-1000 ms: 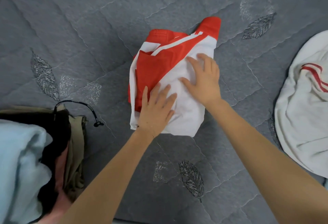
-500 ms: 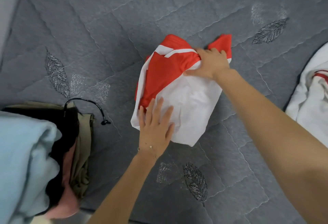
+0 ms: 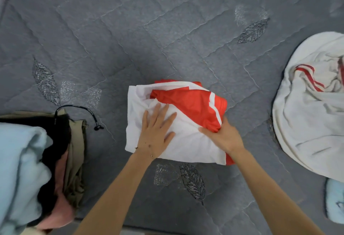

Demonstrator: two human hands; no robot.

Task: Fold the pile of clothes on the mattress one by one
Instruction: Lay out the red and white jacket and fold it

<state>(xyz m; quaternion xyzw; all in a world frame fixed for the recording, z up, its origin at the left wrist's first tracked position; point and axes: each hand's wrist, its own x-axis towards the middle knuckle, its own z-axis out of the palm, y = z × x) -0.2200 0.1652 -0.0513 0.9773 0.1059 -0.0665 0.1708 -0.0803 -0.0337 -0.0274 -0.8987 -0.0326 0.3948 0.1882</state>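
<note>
Shirt: I see the red and white shirt [image 3: 188, 132] at the centre of the frame, lying on the mattress [image 3: 149, 29] as a compact, partly folded bundle. White cloth covers its lower and left part. Red cloth with a white stripe runs across the upper right.
Left hand: my left hand [image 3: 155, 132] lies flat on the white part of the shirt, left of its middle. The fingers are straight and spread and grip nothing. A thin bracelet [image 3: 144, 151] sits at the wrist.
Right hand: my right hand [image 3: 223, 136] is at the shirt's lower right edge. Its fingers are curled round a bunched red fold and hold it against the white layer.
Arms: both forearms come up from the bottom of the frame and are bare.
Stack: a stack [image 3: 28, 169] of clothes fills the lower left, well apart from the shirt. I can make out light blue, black, pink and khaki layers.
Cord: a black cord [image 3: 78, 110] loops out of the stack onto the mattress, its end pointing toward the shirt.
White garment: a crumpled white garment [image 3: 307, 123] with red stripes lies at the right edge.
Blue cloth: a bit of light blue cloth [image 3: 335, 203] shows at the lower right, just below the white garment.
Mattress: grey and quilted, with stitched leaf motifs.
</note>
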